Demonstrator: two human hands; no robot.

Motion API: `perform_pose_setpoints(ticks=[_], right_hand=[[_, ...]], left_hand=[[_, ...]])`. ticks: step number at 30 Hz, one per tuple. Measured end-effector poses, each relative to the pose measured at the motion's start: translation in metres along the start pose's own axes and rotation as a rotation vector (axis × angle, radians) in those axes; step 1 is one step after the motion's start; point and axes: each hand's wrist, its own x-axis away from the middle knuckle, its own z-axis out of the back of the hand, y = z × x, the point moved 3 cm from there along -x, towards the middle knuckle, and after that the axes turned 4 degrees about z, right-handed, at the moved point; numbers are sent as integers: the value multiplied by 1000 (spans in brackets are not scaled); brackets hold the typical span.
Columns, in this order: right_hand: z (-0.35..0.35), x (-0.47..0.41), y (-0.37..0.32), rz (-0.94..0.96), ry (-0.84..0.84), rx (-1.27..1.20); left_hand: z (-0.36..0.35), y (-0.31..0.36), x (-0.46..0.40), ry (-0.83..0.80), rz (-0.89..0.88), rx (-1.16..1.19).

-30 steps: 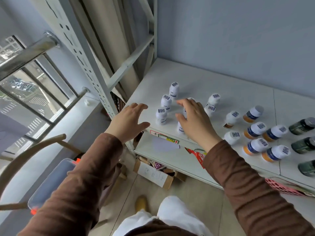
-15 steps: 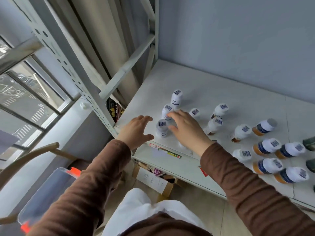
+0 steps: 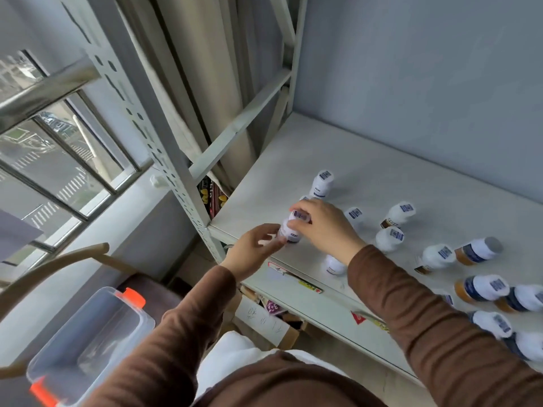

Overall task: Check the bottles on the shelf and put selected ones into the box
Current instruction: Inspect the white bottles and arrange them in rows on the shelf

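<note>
Several small white bottles with barcode stickers on their caps stand on the white shelf (image 3: 367,177). My right hand (image 3: 323,224) grips one white bottle (image 3: 291,230) around its cap near the shelf's front left corner. My left hand (image 3: 252,251) comes up from below, and its fingertips touch the lower side of that same bottle. Another white bottle (image 3: 321,183) stands just behind. A clear plastic box (image 3: 85,345) with orange latches sits low at the left, and I see nothing inside it.
Orange-and-blue bottles (image 3: 482,287) crowd the shelf's right side. A perforated metal upright (image 3: 164,148) rises left of the shelf corner. A curved wooden chair back (image 3: 53,262) arcs above the box. A lower shelf holds cardboard boxes (image 3: 264,318). A barred window is at the left.
My right hand has closed on a white bottle at the front left of the group, and my left hand has risen to meet it. The view shifted left, bringing more of the box into sight.
</note>
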Motion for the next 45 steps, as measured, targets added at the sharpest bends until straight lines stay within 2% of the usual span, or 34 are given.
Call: perform_pose_setpoints(ticks=[3,7,10,14,18,21,25,28,30,35,37,40,43,45], right_hand=[[26,-7,-8,-64,71,-121],[50,-14,-30,-52,163,-104],[62,-15,-45,-24,214,30],[72,-17,-48,-6,210,93],[80,-17,-33,121,99,-63],[81,-11,-18,222,-31,-302],[75,-2,-10,322,-191,-576],[70,-1,-7,326,-193,-636],[69,0,-6,311,-144,-606],[70,-3,-5,237,4,-257],[63,-1,-7,191,43,-125],[44,4,-10,112,66,57],[19,6,-8,95,67,143],[4,6,-6,111,69,153]], left_hand=[[-4,9,8,-122,142,549],[-11,35,11,-258,219,1012],[-15,52,9,-295,276,1194],[-17,62,8,-311,262,1205],[-5,67,12,-172,93,1063],[5,73,17,-57,-92,700],[8,82,19,237,-179,204],[1,81,19,367,-248,127],[-3,76,18,351,-258,177],[-10,64,14,44,-234,328],[-9,55,12,-1,-216,284],[-8,42,7,25,-222,19],[-2,31,2,139,-243,-464],[1,24,-1,183,-256,-684]])
